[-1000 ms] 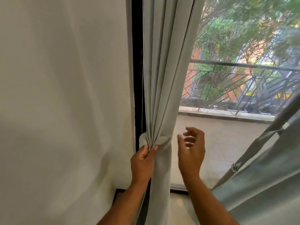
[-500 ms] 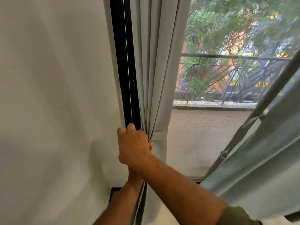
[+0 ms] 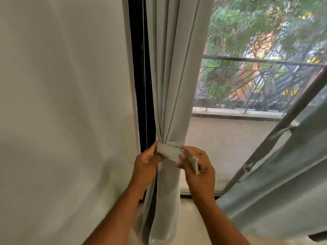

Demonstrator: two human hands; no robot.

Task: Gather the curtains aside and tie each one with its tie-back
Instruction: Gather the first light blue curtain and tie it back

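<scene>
A pale grey curtain [image 3: 173,71] hangs gathered into a narrow bundle beside the black window frame [image 3: 141,76]. A matching fabric tie-back [image 3: 169,152] wraps around the bundle at its waist. My left hand [image 3: 146,165] grips the tie-back's left part against the curtain. My right hand [image 3: 196,167] pinches the tie-back's free end, which sticks out between its fingers to the right. A second grey curtain [image 3: 283,174] hangs slanted at the right, with a thin strap and small fastener [image 3: 247,167] on its edge.
A white wall [image 3: 62,103] fills the left side. Through the glass lie a tiled balcony floor [image 3: 230,138], a metal railing [image 3: 256,82] and trees beyond. Light floor tiles [image 3: 191,227] show below the curtain.
My right hand reached across behind the curtain on the left, then came back to the right with the tie-back's end drawn round the front. My left hand stayed at the curtain's waist.
</scene>
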